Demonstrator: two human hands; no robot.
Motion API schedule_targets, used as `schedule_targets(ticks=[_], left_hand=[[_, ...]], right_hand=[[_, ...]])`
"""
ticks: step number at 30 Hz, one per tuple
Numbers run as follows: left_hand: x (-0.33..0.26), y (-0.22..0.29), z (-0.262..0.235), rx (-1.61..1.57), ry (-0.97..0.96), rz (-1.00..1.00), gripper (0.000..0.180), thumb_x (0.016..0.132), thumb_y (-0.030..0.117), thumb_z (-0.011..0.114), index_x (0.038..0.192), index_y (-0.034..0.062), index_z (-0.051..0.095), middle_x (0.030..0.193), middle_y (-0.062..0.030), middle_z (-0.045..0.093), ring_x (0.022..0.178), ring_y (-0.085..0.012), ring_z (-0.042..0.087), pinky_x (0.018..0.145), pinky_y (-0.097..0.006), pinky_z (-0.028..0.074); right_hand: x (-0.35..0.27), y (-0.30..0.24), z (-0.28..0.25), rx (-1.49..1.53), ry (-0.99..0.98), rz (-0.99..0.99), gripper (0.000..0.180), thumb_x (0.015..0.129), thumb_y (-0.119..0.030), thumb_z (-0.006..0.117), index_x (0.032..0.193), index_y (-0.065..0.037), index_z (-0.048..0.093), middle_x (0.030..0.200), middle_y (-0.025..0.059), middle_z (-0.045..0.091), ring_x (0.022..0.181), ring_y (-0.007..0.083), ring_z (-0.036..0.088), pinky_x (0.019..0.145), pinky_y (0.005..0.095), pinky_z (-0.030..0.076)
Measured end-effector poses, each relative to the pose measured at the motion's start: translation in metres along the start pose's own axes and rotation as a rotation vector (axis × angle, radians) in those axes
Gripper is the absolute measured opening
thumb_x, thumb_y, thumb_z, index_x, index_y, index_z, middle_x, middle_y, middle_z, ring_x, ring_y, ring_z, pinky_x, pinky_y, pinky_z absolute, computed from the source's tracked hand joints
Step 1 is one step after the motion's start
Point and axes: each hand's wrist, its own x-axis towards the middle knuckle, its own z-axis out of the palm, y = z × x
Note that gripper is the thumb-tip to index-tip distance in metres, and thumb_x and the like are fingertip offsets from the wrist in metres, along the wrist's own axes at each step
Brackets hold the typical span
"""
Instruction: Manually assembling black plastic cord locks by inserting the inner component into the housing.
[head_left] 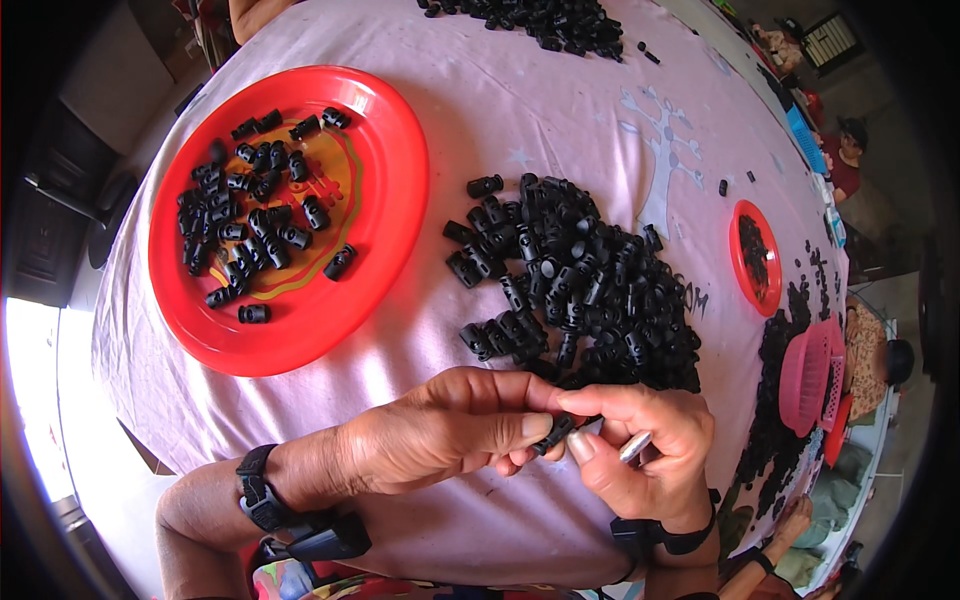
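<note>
My left hand and my right hand meet near the table's front edge, both pinching one small black plastic cord-lock piece between thumbs and fingers. My right hand also holds a small shiny metal piece against its fingers. Just beyond the hands lies a big loose pile of the same black pieces on the pale pink tablecloth. To the left sits a large red plate with several black pieces scattered in it.
Another pile of black pieces lies at the far edge. A smaller red plate, a pink basket and more black pieces stand at the right. Other people sit at the right side.
</note>
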Motion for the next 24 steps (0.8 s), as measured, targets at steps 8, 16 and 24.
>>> schedule_targets(ticks=[8, 16, 24], left_hand=[[0.004, -0.001, 0.0, -0.091, 0.024, 0.022, 0.035, 0.095, 0.019, 0.056, 0.125, 0.0026, 0.052, 0.098, 0.0023, 0.058, 0.081, -0.004, 0.051, 0.073, -0.018, 0.043], [0.001, 0.0, 0.002, 0.062, 0.034, 0.225, 0.034, 0.093, 0.014, 0.058, 0.124, 0.0007, 0.053, 0.106, -0.0052, 0.062, 0.092, -0.0092, 0.058, 0.082, -0.024, 0.047], [-0.001, 0.002, 0.003, 0.082, 0.109, 0.207, 0.026, 0.092, 0.014, 0.059, 0.116, 0.0037, 0.06, 0.101, -0.0023, 0.064, 0.088, -0.0076, 0.059, 0.078, -0.023, 0.048]], right_hand=[[-0.002, 0.011, -0.001, -0.088, -0.006, -0.108, 0.015, 0.079, -0.002, 0.066, 0.093, 0.002, 0.064, 0.061, 0.0038, 0.064, 0.049, 0.0042, 0.055, 0.046, 0.0185, 0.041], [-0.001, 0.004, 0.004, -0.153, 0.12, -0.015, 0.012, 0.077, -0.004, 0.071, 0.086, -0.001, 0.064, 0.059, 0.0003, 0.061, 0.049, 0.0017, 0.051, 0.045, 0.0181, 0.037], [0.0, 0.001, -0.001, -0.187, -0.003, -0.102, 0.025, 0.072, 0.003, 0.074, 0.095, -0.001, 0.065, 0.071, 0.004, 0.068, 0.053, 0.007, 0.061, 0.046, 0.0201, 0.047]])
